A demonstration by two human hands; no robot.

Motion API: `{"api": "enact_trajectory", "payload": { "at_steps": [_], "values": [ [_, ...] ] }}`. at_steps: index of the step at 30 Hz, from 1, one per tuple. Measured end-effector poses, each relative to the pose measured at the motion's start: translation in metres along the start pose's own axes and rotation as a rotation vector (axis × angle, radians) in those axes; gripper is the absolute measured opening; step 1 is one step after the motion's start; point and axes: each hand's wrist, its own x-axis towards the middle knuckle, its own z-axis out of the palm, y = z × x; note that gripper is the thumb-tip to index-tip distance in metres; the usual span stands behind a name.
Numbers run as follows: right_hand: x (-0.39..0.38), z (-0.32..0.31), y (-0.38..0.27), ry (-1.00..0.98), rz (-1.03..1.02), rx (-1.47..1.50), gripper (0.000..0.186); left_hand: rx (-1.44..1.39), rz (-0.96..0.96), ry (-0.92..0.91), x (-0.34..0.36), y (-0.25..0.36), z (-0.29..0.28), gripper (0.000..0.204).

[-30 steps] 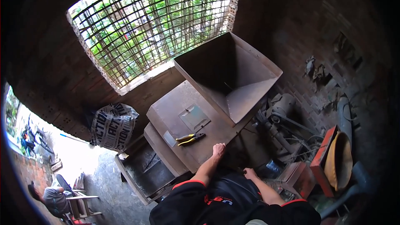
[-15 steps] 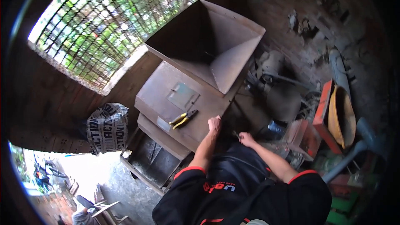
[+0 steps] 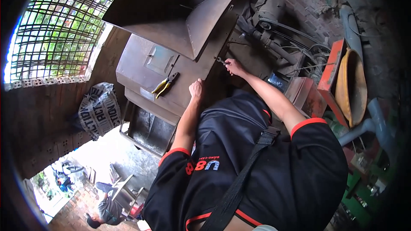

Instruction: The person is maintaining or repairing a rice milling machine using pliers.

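Observation:
A brown sheet-metal machine (image 3: 184, 70) with a wide square hopper (image 3: 156, 38) stands in front of me. My right hand (image 3: 233, 67) is closed around a small wrench (image 3: 220, 60), whose head meets the machine's right edge below the hopper, at what looks like a bolt. My left hand (image 3: 196, 89) is curled over the same edge, nearer to me, its fingertips partly hidden. Pliers with yellow-and-black handles (image 3: 165, 85) lie on the machine's top, left of my left hand. A greenish plate (image 3: 160, 59) is set in that top.
A motor (image 3: 269, 7) with a belt and pulley stands to the right. Nearer are an orange frame (image 3: 332, 81), a yellowish funnel-like pan (image 3: 352, 87) and grey pipes (image 3: 350, 30). A printed sack (image 3: 100, 111) hangs at left below a barred window (image 3: 64, 30). Another person (image 3: 107, 207) is at lower left.
My right hand has moved forward with the wrench, up to the machine's edge. My left hand stays at the edge. The view has shifted and turned.

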Motion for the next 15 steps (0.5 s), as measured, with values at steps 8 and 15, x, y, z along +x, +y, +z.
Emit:
{"api": "enact_trajectory", "payload": {
  "at_steps": [8, 15],
  "values": [
    [0.055, -0.012, 0.014, -0.103, 0.019, -0.272, 0.015, -0.137, -0.263, 0.035, -0.007, 0.021, -0.009, 0.040],
    [0.074, -0.021, 0.029, -0.445, 0.163, -0.113, 0.027, -0.222, -0.587, 0.394, -0.021, 0.000, -0.023, 0.052]
  ]
}}
